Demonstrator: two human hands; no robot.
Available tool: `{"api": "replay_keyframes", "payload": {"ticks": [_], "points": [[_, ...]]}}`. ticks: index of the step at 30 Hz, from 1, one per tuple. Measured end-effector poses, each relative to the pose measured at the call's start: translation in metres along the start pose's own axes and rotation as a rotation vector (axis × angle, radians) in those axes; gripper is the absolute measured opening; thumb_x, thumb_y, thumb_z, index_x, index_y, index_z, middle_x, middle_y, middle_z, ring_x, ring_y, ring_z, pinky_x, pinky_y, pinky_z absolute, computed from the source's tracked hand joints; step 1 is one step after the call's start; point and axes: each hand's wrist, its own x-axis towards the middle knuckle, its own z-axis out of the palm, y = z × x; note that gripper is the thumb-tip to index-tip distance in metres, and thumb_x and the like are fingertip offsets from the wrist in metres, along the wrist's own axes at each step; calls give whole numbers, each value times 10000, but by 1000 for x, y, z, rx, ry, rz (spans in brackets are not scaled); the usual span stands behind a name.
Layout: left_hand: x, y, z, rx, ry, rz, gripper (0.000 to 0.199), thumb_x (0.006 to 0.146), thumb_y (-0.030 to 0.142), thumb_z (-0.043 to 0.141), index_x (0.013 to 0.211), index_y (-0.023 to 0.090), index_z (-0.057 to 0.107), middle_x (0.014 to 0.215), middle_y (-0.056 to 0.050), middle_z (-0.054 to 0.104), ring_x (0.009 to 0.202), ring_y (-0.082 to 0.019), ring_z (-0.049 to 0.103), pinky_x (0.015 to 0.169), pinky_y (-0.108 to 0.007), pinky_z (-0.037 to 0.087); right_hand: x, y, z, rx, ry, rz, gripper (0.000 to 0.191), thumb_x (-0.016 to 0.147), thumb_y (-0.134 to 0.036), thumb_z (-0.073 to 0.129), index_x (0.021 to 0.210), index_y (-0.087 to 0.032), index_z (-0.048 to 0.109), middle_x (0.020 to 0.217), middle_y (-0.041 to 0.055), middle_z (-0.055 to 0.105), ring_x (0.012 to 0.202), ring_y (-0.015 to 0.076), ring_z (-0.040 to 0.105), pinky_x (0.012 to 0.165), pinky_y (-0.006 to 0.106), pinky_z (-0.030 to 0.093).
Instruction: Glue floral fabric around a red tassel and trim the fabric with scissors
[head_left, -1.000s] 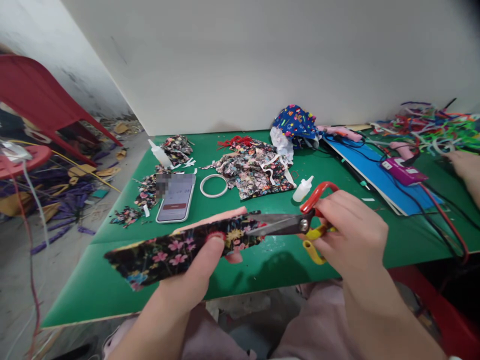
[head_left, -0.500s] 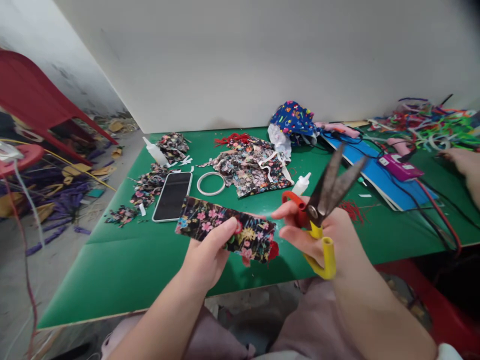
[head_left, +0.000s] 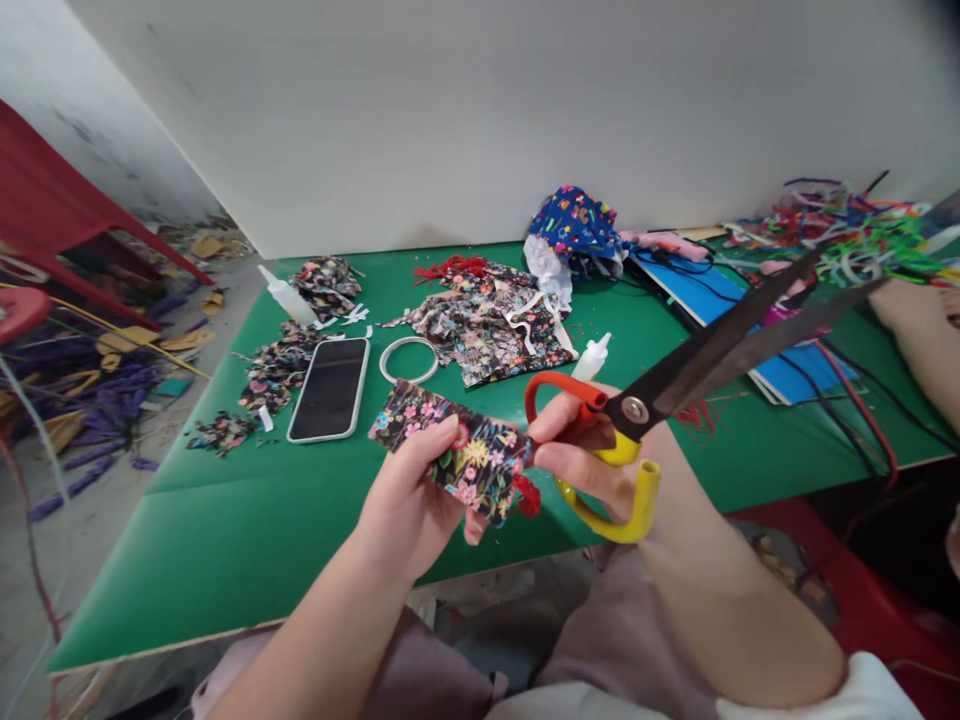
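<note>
- The left hand (head_left: pixel 409 500) pinches a floral fabric strip (head_left: pixel 480 450), its thumb pressed flat on the upper face and its other fingers mostly hidden underneath.
- The strip is held up in front of the person, above the near part of the green table (head_left: pixel 247 540); a bit of red thread (head_left: pixel 527 495) hangs at its lower right corner.
- The right hand (head_left: pixel 589 472) is curled in the handles of the scissors (head_left: pixel 636 410) — one red, one yellow — while its thumb and a fingertip come together at the strip's right end.
- The blades stand parted and point up and to the right, away from the strip.
- Behind the hands lies a heap of floral cloth (head_left: pixel 487 330), with a white ring (head_left: pixel 384 360) just to its left and a phone (head_left: pixel 328 390) left of that.
- Dark floral scraps (head_left: pixel 274 370) lie beside the phone; a white bottle (head_left: pixel 287 295) is farther back.
- A small bottle (head_left: pixel 592 357) sits just beyond the red handle.
- At the far right, another person's arm (head_left: pixel 919 320) reaches in near a tangle of coloured strips (head_left: pixel 847 235) — what that hand holds, I cannot tell.
</note>
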Motion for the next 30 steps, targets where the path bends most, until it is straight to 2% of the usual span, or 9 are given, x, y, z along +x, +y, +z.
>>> {"api": "replay_keyframes", "payload": {"ticks": [4, 9, 11, 14, 16, 20, 25, 28, 30], "points": [[1, -1, -6, 105, -23, 44, 294, 710, 372, 628, 515, 153, 600, 406, -2, 555, 309, -117, 516, 296, -200, 434, 0, 0, -2, -37, -73, -46, 65, 757, -247, 663, 733, -223, 608, 678, -47, 654, 613, 97, 630, 576, 224, 543], [-2, -3, -9, 152, 36, 154, 230, 697, 363, 679, 600, 160, 631, 475, 6, 595, 307, -99, 498, 273, -187, 419, -1, -1, 1, -103, 82, -42, 114, 704, -225, 713, 798, -227, 649, 719, -35, 696, 622, 118, 665, 534, 215, 547], [-4, -3, -6, 129, 72, 199, 204, 663, 339, 718, 597, 165, 633, 477, 19, 594, 329, -112, 523, 291, -200, 453, -2, -2, 3, -59, 80, -38, 149, 690, -216, 726, 821, -237, 657, 756, -33, 708, 639, 121, 674, 556, 218, 559], [-6, -4, 2, 124, 40, 203, 210, 634, 344, 744, 600, 160, 648, 469, 23, 587, 341, -120, 536, 306, -209, 473, -2, -2, 5, -55, 64, -25, 105, 698, -208, 720, 763, -232, 641, 717, -42, 688, 612, 108, 658, 566, 216, 556], [-9, -5, 8, 158, 9, 180, 212, 645, 349, 733, 690, 147, 690, 506, 5, 616, 364, -130, 559, 318, -209, 471, -1, -3, 5, -71, 55, -33, 97, 704, -185, 707, 731, -221, 620, 683, -50, 666, 585, 94, 640, 557, 205, 541], [-15, -4, 18, 218, 62, 208, 213, 694, 304, 687, 839, 149, 711, 566, -21, 662, 412, -137, 590, 351, -200, 467, 0, -5, 4, -118, 37, -43, 103, 727, -158, 664, 697, -204, 577, 645, -54, 645, 571, 81, 614, 545, 195, 510], [-22, 1, 20, 233, 136, 236, 137, 691, 285, 683, 710, 149, 682, 579, -23, 672, 445, -141, 605, 354, -195, 450, 2, -3, 0, -219, 59, -41, 87, 750, -220, 651, 703, -202, 580, 658, -32, 629, 588, 92, 582, 545, 216, 471], [-25, 2, 18, 255, 164, 279, 130, 684, 288, 682, 689, 158, 682, 581, -22, 678, 446, -145, 607, 341, -196, 432, 4, 0, -4, -348, 95, -77, 75, 766, -258, 638, 759, -206, 584, 657, -39, 588, 572, 83, 530, 526, 215, 427], [-25, 1, 16, 319, 194, 335, 132, 675, 300, 687, 679, 168, 685, 582, -23, 676, 447, -152, 599, 359, -220, 443, 6, 2, -6, -475, 117, -117, 146, 747, -310, 658, 791, -202, 570, 641, -44, 534, 555, 84, 481, 500, 219, 389]]}}
